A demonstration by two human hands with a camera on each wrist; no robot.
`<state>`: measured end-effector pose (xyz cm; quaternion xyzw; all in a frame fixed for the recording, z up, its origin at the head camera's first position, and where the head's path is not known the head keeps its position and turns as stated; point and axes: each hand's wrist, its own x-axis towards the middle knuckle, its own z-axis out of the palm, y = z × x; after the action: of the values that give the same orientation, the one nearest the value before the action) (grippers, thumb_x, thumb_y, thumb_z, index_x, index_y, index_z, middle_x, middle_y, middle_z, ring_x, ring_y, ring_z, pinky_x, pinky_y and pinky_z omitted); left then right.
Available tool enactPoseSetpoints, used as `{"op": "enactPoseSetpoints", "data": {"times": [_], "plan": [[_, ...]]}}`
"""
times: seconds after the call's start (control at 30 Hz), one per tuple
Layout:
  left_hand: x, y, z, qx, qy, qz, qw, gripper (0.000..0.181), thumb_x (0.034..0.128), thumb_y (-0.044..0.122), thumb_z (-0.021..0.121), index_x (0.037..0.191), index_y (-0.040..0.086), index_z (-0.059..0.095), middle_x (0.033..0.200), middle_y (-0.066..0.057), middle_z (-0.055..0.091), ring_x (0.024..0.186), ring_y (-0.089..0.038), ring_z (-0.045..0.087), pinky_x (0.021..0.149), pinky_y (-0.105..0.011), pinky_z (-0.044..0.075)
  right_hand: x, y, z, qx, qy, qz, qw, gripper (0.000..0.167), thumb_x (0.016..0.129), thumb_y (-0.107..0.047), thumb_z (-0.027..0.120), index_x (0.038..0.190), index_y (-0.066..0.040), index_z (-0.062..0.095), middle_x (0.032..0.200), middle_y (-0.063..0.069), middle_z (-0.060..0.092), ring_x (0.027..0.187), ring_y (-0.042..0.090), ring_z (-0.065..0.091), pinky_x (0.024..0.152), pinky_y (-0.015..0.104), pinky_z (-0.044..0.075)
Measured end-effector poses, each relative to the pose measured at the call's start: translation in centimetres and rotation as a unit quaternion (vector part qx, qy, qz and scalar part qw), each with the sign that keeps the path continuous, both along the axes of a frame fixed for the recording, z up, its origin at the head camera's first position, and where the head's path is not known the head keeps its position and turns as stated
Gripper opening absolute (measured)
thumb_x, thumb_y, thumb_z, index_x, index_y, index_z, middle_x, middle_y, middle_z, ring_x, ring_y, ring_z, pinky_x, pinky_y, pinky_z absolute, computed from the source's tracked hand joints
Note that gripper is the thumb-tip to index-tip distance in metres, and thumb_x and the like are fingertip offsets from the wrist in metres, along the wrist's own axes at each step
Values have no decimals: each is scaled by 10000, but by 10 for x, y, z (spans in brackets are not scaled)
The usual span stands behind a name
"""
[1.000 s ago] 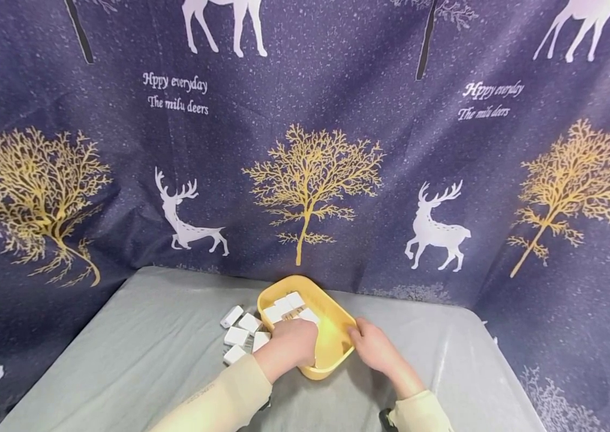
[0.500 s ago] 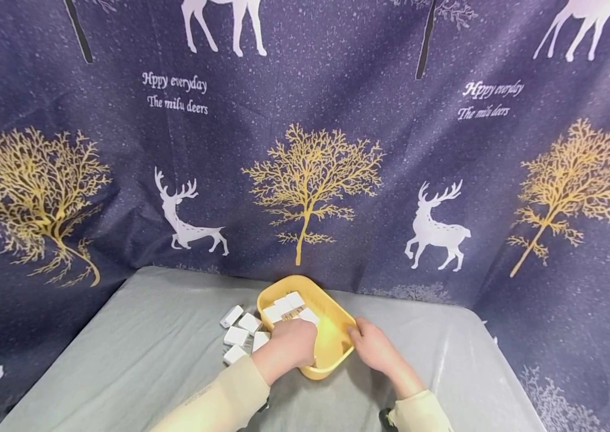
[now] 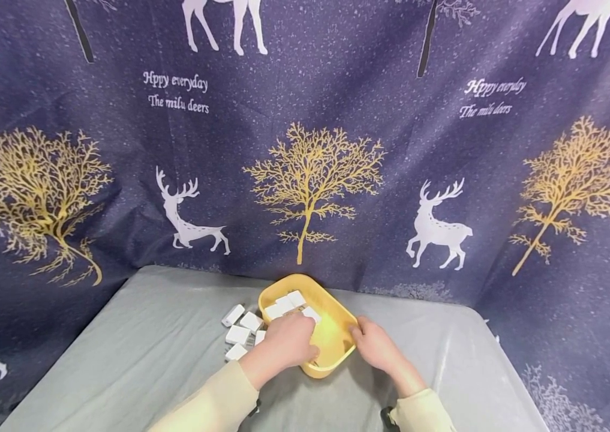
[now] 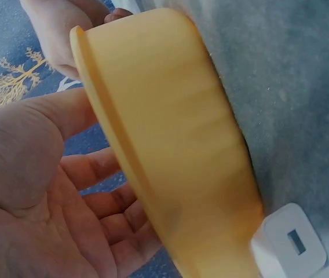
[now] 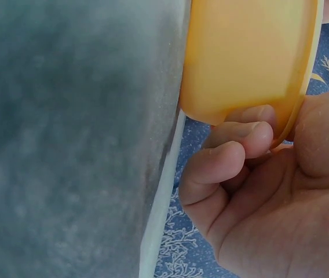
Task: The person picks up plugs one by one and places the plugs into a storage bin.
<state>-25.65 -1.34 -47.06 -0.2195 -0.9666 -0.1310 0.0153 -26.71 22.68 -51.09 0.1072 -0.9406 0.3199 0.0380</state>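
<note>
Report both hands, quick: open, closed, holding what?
Left hand: cannot be told; fingertips hidden inside the yellow bin.
Right hand: closed, holding the yellow bin by its rim.

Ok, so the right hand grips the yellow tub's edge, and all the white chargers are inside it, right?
Not all: the head view shows some white chargers in the yellow tub, others on the table to its left. The right hand does grip the tub's edge.
</note>
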Motion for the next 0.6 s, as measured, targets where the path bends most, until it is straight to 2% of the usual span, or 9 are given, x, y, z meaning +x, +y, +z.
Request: {"op": "enactPoseSetpoints", "data": {"times": [0.13,0.2,0.3,0.43,0.6], "plan": [[2,-7,4,309,276,101,9991,359,825,375,893,720,204,596,728,35,552,703,-189,552,554,-395,446,0,0,0,15,31,8,10000,185,1111,-126,593,926,-128,583,737,-8,500,714,184,524,710,430,488],[2,-11,7,465,421,158,9979,306,836,379,898,771,184,671,774,26,588,739,-212,597,575,-411,477,0,0,1,11,45,13,10000,190,1111,-125,593,921,-129,583,739,-9,501,714,184,524,711,430,489],[3,-19,10,642,565,205,9961,268,865,378,901,929,147,781,865,0,661,823,-252,665,636,-438,534,-1,0,1,3,51,23,10000,195,1111,-124,593,917,-129,582,741,-10,500,714,182,521,708,426,486],[3,-30,17,1005,636,251,9926,305,886,388,903,1062,151,826,986,-13,742,904,-269,728,680,-458,574,0,0,1,7,45,44,10000,204,1111,-120,593,908,-130,573,735,-9,491,703,182,512,696,421,476],[3,-45,28,1528,617,474,9852,244,907,383,888,1048,198,815,968,13,742,837,-197,704,651,-420,544,1,0,1,15,-12,40,10000,187,1115,-123,583,928,-122,587,738,-8,494,700,182,512,694,420,475]]}}
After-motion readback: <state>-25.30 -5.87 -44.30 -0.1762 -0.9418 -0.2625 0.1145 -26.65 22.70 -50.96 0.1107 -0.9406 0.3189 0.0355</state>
